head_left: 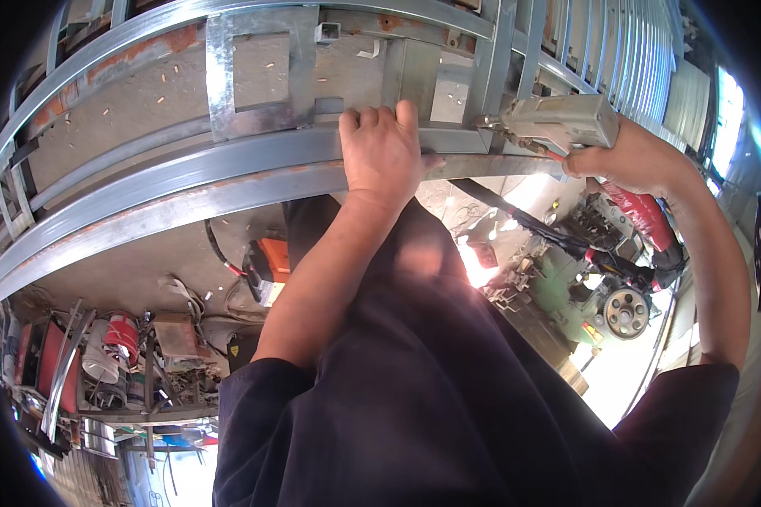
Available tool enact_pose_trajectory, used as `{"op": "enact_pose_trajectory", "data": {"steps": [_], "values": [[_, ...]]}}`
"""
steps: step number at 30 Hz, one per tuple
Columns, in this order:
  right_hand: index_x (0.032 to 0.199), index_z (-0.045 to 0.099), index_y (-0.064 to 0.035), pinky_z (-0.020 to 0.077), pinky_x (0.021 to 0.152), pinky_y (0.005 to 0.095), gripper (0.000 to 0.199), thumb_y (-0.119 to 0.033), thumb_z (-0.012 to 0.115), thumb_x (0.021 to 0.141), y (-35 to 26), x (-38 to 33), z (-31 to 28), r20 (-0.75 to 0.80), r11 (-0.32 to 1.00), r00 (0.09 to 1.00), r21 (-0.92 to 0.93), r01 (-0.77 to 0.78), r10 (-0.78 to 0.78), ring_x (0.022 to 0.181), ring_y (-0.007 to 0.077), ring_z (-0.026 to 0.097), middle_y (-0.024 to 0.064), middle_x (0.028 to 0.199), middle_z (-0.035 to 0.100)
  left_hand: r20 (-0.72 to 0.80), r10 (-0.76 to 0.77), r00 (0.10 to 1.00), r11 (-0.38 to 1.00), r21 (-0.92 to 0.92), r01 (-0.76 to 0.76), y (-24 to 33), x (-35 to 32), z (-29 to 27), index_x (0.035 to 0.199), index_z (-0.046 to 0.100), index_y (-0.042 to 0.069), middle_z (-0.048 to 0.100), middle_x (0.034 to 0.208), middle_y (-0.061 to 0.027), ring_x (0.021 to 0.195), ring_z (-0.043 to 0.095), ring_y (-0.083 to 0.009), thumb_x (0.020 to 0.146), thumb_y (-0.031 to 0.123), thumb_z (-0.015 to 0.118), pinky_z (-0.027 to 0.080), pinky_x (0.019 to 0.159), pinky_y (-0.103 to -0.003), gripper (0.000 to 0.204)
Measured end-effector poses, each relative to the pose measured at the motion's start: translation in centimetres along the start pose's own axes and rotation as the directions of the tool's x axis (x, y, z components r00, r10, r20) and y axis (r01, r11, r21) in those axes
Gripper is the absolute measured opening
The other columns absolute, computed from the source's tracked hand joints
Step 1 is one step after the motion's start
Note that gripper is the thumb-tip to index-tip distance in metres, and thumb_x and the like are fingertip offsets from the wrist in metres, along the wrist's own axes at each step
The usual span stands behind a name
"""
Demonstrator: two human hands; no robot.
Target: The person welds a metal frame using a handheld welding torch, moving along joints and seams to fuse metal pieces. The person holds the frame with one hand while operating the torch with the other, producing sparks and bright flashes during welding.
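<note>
My left hand [382, 156] is closed over a long silver square tube [228, 160], its knuckles on the far side. Beneath that tube runs a second, rust-edged metal bar [228, 190]. Off to the right, my right hand [621, 160] is wrapped around a grey box-shaped hand tool [562, 118] with a metal nose and a bit of orange-red near the fingers. The tool's nose is close to an upright post of the frame [492, 76]; whether they touch I cannot tell. My right fingers are partly hidden behind the tool.
Upright metal bars [630, 51] stand at the far right. An orange-and-black machine [269, 262] sits on the floor below the tube. A dark cable [533, 224] crosses at right, near a round metal wheel [626, 313]. Cluttered shelving [144, 416] with cans is at lower left.
</note>
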State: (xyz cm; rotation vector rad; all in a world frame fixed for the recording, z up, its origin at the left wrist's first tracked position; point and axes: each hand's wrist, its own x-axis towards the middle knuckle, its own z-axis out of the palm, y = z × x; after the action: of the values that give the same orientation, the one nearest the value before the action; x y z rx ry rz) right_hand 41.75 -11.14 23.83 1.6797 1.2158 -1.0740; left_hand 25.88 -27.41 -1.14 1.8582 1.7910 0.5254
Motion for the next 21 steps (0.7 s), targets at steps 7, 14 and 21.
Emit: {"op": "enact_pose_trajectory", "data": {"steps": [7,14,21], "values": [[0.126,0.071,-0.0051,0.0567,0.076,0.0350,0.042,-0.026,0.075,0.089,-1.6,1.8,-1.1,0.040,0.995,0.999,-0.094,-0.024,0.028,0.083,0.0165,0.069,0.0083,0.096,0.074,0.049,-0.038,0.998,0.999,-0.032,0.040,0.5,-0.2,0.1,0.106,0.057,0.009,0.070,0.088,-0.0086,0.093,0.069,-0.0295,0.058,0.055,0.098,0.044,0.094,-0.047,0.079],[0.121,0.072,-0.0044,0.0544,0.067,0.0357,0.038,-0.025,0.077,0.089,-2.6,3.4,-1.7,0.071,0.994,0.997,-0.107,-0.013,0.020,0.075,0.0167,0.068,0.0068,0.092,0.072,0.112,-0.056,0.992,0.996,-0.058,0.063,0.8,-0.2,-0.1,0.110,0.055,0.009,0.071,0.093,-0.0091,0.100,0.068,-0.0307,0.064,0.055,0.096,0.043,0.103,-0.049,0.077],[0.115,0.071,-0.0042,0.0522,0.059,0.0344,0.033,-0.024,0.076,0.090,-4.8,4.2,-1.3,0.145,0.988,0.983,-0.119,-0.096,0.112,0.067,0.0162,0.065,0.0069,0.085,0.069,0.145,-0.061,0.988,0.996,-0.053,0.069,1.0,-0.2,-0.1,0.111,0.054,0.010,0.069,0.099,-0.0081,0.104,0.066,-0.0281,0.069,0.055,0.094,0.042,0.105,-0.048,0.074]]}}
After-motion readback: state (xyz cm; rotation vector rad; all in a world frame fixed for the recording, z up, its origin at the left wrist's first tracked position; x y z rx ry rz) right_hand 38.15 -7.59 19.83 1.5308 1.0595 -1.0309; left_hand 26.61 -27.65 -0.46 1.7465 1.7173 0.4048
